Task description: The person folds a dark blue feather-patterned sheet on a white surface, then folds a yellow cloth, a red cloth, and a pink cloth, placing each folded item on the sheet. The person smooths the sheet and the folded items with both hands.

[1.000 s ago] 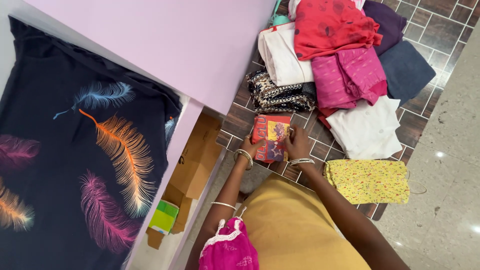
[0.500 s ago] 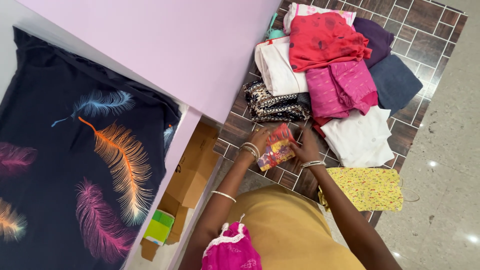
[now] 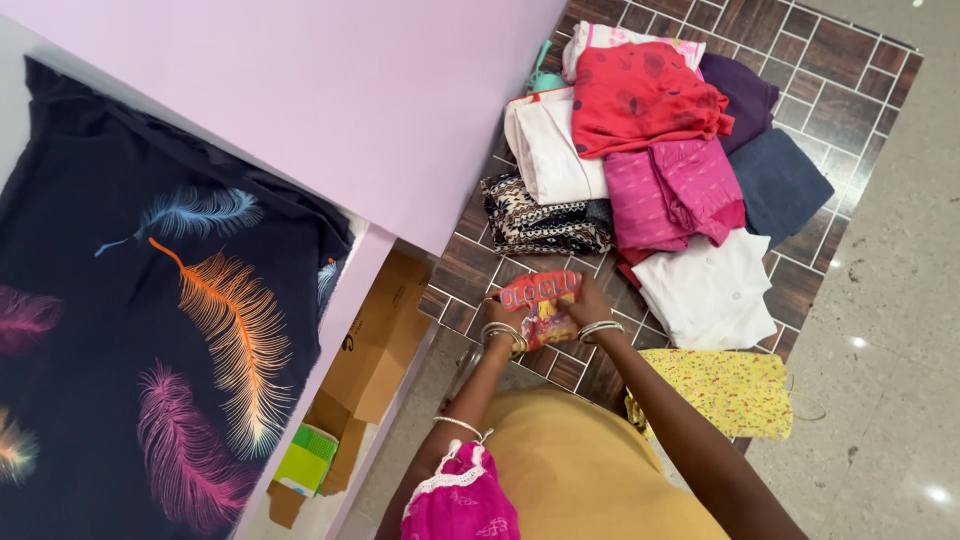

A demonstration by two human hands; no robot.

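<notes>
Closest to you, your lap in mustard-yellow cloth fills the bottom of the view, a magenta lace-trimmed garment [image 3: 460,497] draped at your left elbow. Just beyond, your left hand [image 3: 503,322] and right hand [image 3: 590,305], both bangled at the wrist, are closed on the two sides of a small red printed garment [image 3: 540,303], folded into a compact packet and tilted up on edge over the brown tiled mat [image 3: 470,245] on the floor. Beside your right forearm a yellow printed cloth [image 3: 730,392] lies flat on the mat's near corner.

Past your hands sits the folded pile: a black-and-white patterned piece [image 3: 540,222] nearest, a white garment [image 3: 708,290] to its right, then a pink cloth [image 3: 668,192], a cream piece [image 3: 545,145], a red cloth [image 3: 640,95] on top, and dark navy [image 3: 778,185] and purple [image 3: 738,85] pieces at the far side. To your left, cardboard boxes [image 3: 375,335] and a green packet [image 3: 305,458] sit under a lilac desk [image 3: 350,90]; a black feather-print fabric [image 3: 150,300] spreads at far left.

The likely risk: the packet is pinched only at its edges, so a loosened grip could let the folds spring open. The pile's top layers look uneven and slumped, and a nudge could slide them off.
</notes>
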